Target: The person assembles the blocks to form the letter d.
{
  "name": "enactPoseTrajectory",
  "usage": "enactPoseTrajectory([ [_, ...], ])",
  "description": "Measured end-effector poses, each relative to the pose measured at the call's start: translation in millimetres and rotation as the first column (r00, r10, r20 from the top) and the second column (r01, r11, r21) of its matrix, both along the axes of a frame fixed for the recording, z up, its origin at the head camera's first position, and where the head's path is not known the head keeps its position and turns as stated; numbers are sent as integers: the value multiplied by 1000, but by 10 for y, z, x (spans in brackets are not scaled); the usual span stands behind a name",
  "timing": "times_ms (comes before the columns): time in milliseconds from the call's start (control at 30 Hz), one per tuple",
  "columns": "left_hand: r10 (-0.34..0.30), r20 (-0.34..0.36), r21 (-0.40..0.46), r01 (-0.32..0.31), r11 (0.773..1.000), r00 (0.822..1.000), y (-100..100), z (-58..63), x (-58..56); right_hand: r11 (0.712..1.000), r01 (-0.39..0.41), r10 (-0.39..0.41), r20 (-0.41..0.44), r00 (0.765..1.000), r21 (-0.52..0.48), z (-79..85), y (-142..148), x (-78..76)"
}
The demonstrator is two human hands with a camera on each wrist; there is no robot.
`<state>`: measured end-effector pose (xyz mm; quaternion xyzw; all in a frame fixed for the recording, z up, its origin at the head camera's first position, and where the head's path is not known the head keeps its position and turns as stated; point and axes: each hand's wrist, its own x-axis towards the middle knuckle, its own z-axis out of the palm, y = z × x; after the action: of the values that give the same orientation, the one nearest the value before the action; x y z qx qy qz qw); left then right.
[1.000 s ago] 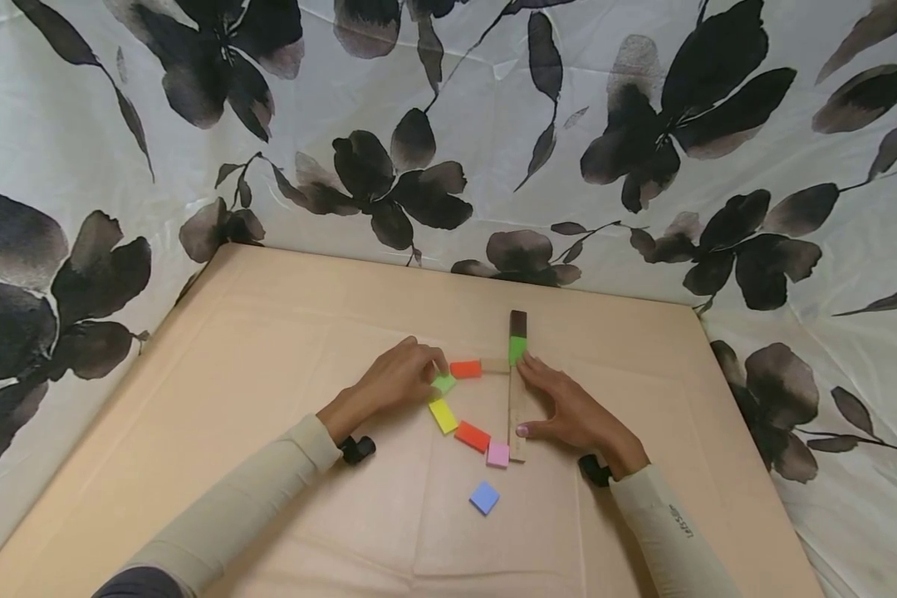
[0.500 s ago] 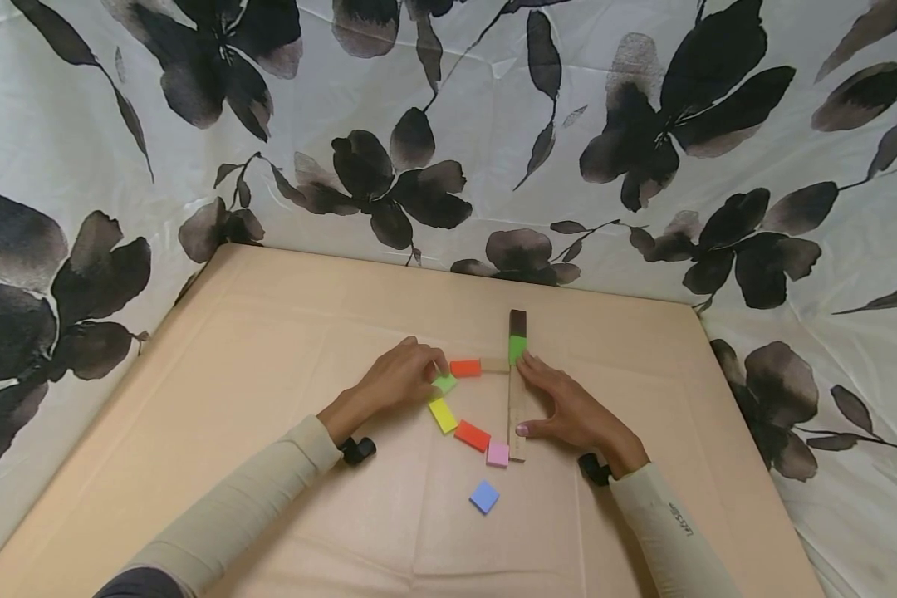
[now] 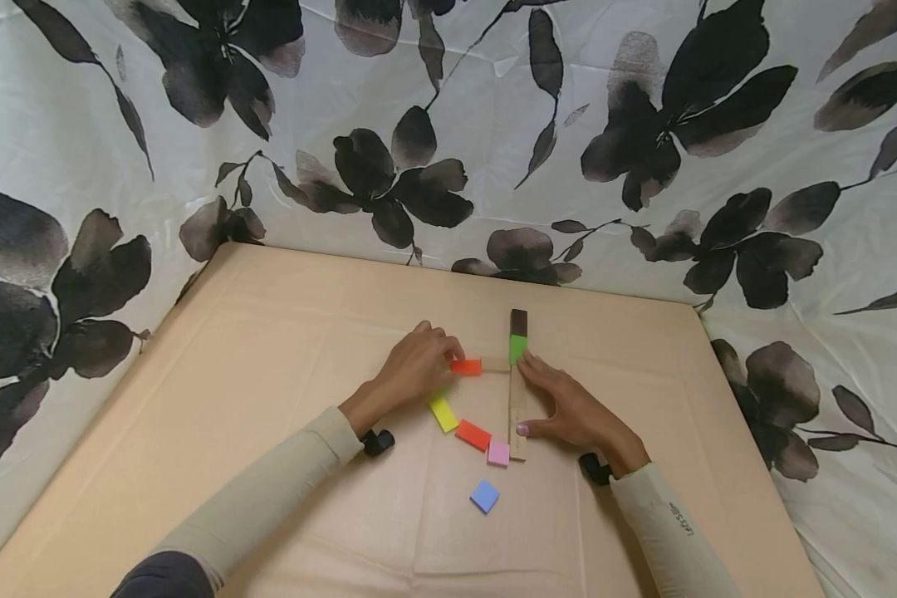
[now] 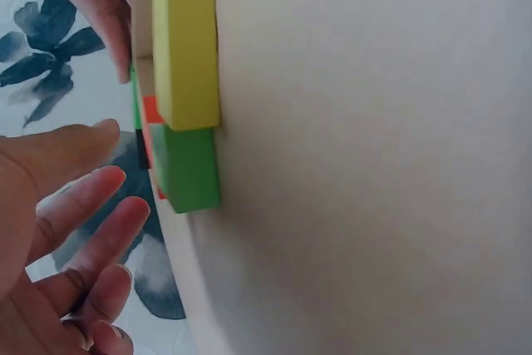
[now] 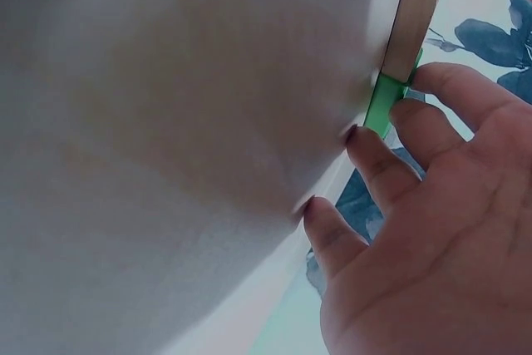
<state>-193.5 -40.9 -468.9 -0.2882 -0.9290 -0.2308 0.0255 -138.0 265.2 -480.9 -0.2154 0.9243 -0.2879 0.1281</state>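
Note:
Beside the left end of an upper red block is my left hand, its thumb and fingers apart in the left wrist view. It covers most of a light green block, which touches a yellow block. From there a lower red block and a pink block curve round to an upright row of wooden pieces. My right hand rests along this row's right side, fingertips at a dark-green block and thumb lower down on the wood.
A brown block tops the row. Between it and the upper red block lies a plain wooden piece. One blue block lies apart, nearer the person. The tabletop ends at a floral cloth behind.
My left hand has let go of the light green block and moved up and right to the upper red block. The right hand stays where it was.

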Motion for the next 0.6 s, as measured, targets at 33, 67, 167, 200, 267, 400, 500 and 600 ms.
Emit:
enactPoseTrajectory([
  [33,7,-2,3,-7,1000,1000,32,-7,-22,1000,2,-2,0,1000,0,3,4,0],
  [67,11,0,3,-11,1000,1000,60,-18,-43,1000,4,-4,2,1000,-1,7,7,0],
  [167,20,14,-11,-20,1000,1000,112,-61,-89,1000,2,-2,5,1000,-3,11,6,-1],
  [200,21,17,-14,-21,1000,1000,121,-72,-98,1000,2,-2,5,1000,-1,13,4,-2],
  [267,20,10,-13,-20,1000,1000,133,-90,-114,1000,0,0,0,1000,5,14,6,-4],
  [400,22,-3,6,-22,1000,1000,144,-106,-131,1000,1,-1,4,1000,10,19,8,-10],
  [500,23,4,16,-23,1000,1000,149,-107,-134,1000,5,-5,10,1000,11,22,8,-14],
  [600,25,14,20,-25,999,1000,158,-102,-135,1000,11,-11,14,1000,12,21,12,-12],
])
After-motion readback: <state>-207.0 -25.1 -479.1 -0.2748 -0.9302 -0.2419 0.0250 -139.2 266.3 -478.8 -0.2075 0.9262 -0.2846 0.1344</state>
